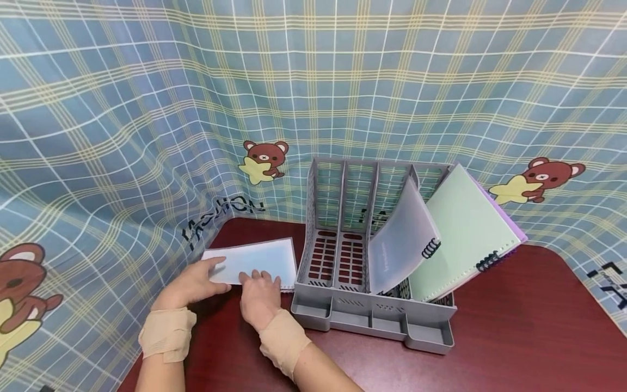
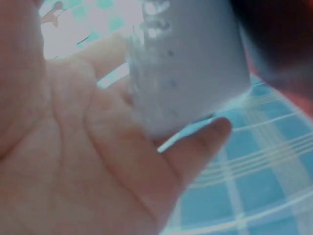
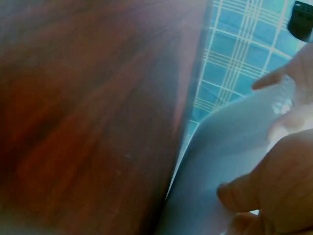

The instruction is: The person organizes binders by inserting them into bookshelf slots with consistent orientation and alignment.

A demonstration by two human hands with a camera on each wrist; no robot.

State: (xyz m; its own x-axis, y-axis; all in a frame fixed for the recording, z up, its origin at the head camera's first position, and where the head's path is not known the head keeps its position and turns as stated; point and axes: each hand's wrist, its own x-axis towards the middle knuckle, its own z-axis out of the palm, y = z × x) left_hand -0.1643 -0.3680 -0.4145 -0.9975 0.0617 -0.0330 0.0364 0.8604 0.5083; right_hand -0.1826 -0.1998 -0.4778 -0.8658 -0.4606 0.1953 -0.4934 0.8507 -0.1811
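Observation:
A spiral notebook with a pale, translucent cover (image 1: 264,256) lies at the left of the table, beside the grey file rack (image 1: 318,299). My left hand (image 1: 198,280) is at its near left corner, thumb and fingers spread around the corner. In the left wrist view, the notebook (image 2: 195,58) crosses in front of the fingers, and the palm (image 2: 88,156) faces the camera. My right hand (image 1: 262,296) has its fingers bent over the near edge. The right wrist view is blurred; a right-hand fingertip (image 3: 234,196) presses the bluish cover (image 3: 215,161).
The rack has several slots and small front trays. A translucent spiral notebook (image 1: 399,245) and a larger pale green one (image 1: 460,234) lean in its right slots, a purple cover (image 1: 514,231) behind. Plaid cloth (image 1: 372,81) hangs around the dark red table (image 1: 514,326).

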